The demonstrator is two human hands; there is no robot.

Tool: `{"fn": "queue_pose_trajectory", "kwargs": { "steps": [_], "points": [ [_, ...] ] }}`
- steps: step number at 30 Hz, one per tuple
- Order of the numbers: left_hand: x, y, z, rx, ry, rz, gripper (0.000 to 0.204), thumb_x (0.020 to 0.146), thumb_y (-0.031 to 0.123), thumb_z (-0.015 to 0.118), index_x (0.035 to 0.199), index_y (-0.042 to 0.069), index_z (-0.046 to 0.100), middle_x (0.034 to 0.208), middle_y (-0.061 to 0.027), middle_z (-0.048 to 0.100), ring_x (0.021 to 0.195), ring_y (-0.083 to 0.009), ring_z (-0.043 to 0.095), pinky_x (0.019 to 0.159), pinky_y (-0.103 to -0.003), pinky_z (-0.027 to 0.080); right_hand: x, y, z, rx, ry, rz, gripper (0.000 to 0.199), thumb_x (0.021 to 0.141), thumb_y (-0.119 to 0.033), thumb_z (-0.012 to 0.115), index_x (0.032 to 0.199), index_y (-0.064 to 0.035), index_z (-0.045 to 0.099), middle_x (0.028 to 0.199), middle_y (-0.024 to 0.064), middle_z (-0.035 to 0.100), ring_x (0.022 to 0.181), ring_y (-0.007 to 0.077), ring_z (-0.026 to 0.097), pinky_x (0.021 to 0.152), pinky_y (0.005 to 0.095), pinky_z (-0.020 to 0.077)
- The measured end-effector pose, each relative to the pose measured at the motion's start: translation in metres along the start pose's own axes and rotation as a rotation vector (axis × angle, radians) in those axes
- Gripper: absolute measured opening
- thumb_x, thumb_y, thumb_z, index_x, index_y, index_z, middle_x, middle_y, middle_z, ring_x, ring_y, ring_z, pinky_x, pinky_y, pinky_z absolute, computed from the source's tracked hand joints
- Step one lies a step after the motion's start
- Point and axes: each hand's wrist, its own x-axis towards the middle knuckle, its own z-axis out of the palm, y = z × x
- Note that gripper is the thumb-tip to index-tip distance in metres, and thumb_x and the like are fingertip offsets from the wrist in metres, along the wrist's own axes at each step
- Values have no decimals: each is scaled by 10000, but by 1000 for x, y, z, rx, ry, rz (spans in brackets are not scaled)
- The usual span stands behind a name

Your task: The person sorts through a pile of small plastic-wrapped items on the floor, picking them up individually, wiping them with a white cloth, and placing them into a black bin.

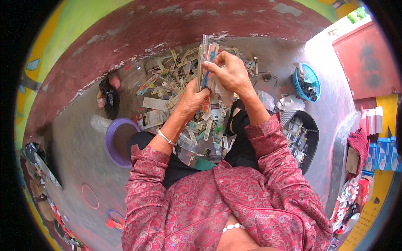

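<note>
Above a heap of narrow printed packages (184, 69) on the floor, my two hands work close together. My left hand (192, 100), below a silver bangle, is closed round the lower end of an upright bundle of long slim packs (201, 62), some clear, some orange and white. A thin blue stick-like piece (212, 55) stands at the bundle's right side. Thumb and fingers of my right hand (232, 75) are bent in a pinch beside it; what lies between them is hard to make out. Crumpled clear plastic (220, 91) hangs beneath the right hand.
At my left stand a purple tub (110, 144) and a black plastic bag (109, 100). To the right, a black tray (313, 144) holds several clear packs; a blue basket (315, 77) with dark scraps sits farther off. Blue boxes (383, 152) line the right wall.
</note>
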Motion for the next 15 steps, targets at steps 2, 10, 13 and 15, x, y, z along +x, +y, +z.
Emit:
{"fn": "queue_pose_trajectory", "kwargs": {
  "steps": [2, 10, 13, 15],
  "points": [
    [0, 1, 0, 65, -28, 45, 168, 732, 86, 568, 890, 34, 553, 734, 11, 542, 618, -80, 499, 572, -237, 408, 4, 11, -5, 75, -46, 24, 353, 688, -357, 650, 784, -18, 623, 707, 162, 614, 660, 248, 606, 633, 344, 463],
    [-5, 10, -4, -495, -187, -250, 403, 730, 158, 650, 1075, 17, 496, 934, -36, 558, 777, -118, 545, 698, -253, 447, 5, 26, -12, 651, -318, 130, 270, 750, -142, 632, 962, 21, 593, 834, 52, 602, 745, 107, 548, 685, 246, 447],
    [-8, 8, -1, -385, -122, -191, 389, 738, 171, 645, 1063, 14, 501, 926, -36, 558, 777, -115, 543, 676, -252, 453, 3, 18, -15, 717, -308, 98, 322, 728, -150, 654, 991, 23, 587, 850, 68, 606, 762, 116, 554, 696, 250, 447],
    [-5, 12, -2, -349, -95, -168, 380, 741, 168, 645, 1058, 12, 506, 857, -51, 589, 732, -118, 554, 661, -252, 456, 5, 23, -17, 706, -233, 46, 367, 694, -153, 669, 996, 35, 583, 862, 92, 614, 766, 125, 561, 692, 254, 448]
  ]
}}
